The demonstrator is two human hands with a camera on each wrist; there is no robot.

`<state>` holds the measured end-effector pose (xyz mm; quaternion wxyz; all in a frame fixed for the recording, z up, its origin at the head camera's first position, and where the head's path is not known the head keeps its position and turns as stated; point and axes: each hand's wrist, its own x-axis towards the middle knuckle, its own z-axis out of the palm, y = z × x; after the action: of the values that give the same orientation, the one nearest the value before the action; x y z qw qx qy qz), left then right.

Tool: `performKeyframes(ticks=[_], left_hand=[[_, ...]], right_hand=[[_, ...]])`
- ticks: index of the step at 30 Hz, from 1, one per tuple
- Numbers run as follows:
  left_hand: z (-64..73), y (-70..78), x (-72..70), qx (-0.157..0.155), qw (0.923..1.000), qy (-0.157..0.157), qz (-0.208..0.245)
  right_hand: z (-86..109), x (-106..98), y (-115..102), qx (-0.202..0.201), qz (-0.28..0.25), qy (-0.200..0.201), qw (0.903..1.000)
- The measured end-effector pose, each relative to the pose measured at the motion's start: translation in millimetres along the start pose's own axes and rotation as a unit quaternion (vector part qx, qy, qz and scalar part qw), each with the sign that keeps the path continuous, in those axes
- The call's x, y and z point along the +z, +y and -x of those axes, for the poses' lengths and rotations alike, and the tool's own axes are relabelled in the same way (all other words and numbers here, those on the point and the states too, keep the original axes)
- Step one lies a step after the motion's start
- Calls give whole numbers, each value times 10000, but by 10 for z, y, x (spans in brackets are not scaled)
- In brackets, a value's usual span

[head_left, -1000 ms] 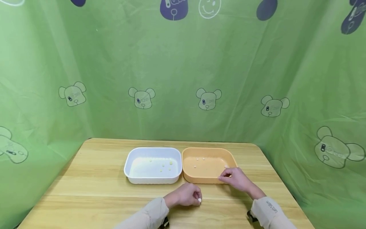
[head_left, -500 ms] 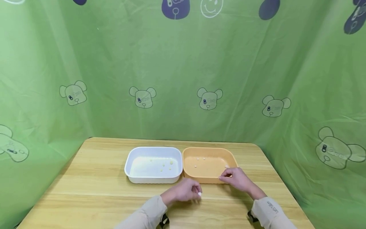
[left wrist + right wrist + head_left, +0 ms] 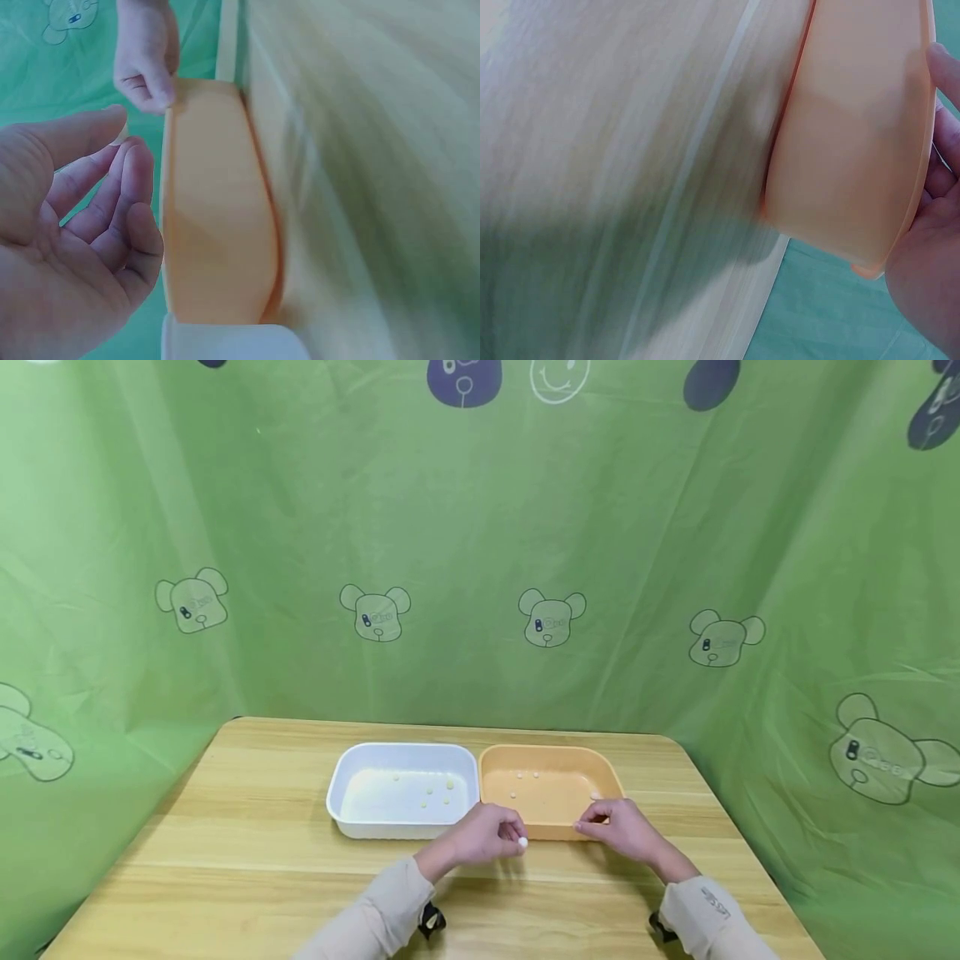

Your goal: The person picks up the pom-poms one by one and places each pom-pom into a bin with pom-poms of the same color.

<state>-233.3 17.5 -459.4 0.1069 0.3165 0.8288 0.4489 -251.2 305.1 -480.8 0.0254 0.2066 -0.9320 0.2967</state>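
Note:
Between thumb and fingertips my left hand (image 3: 483,835) pinches a small white ball (image 3: 522,842), just in front of the orange tray's near wall. The left wrist view shows only part of the ball (image 3: 121,136) peeking out between the fingers. My right hand (image 3: 624,832) grips the near right rim of the orange tray (image 3: 547,808); in the right wrist view its thumb (image 3: 946,73) lies over the rim and the fingers are on the inner side. Several small whitish pieces (image 3: 536,774) lie scattered on that tray's floor.
A white tray (image 3: 367,807) stands against the orange tray's left side, with several small yellowish pieces (image 3: 450,785) in it. Both stand on a wooden table (image 3: 247,843). Green printed cloth (image 3: 450,677) hangs behind and at both sides.
My left hand has risen from low over the table, moving forward toward the orange tray with the white ball pinched. The right hand has stayed on the rim.

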Motion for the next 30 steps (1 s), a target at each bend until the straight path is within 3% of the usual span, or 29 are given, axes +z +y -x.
performKeyframes(ticks=[15,22,30], left_hand=[[-126,85,-185,-54,9997,238,89],[-214,92,-256,15,9991,419,-38],[-310,75,-302,-113,9989,465,-21]], right_hand=[[-8,-4,7,35,1,-11,10000],[-10,-3,10,-17,2,13,10000],[-20,4,38,14,-97,-10,10000]])
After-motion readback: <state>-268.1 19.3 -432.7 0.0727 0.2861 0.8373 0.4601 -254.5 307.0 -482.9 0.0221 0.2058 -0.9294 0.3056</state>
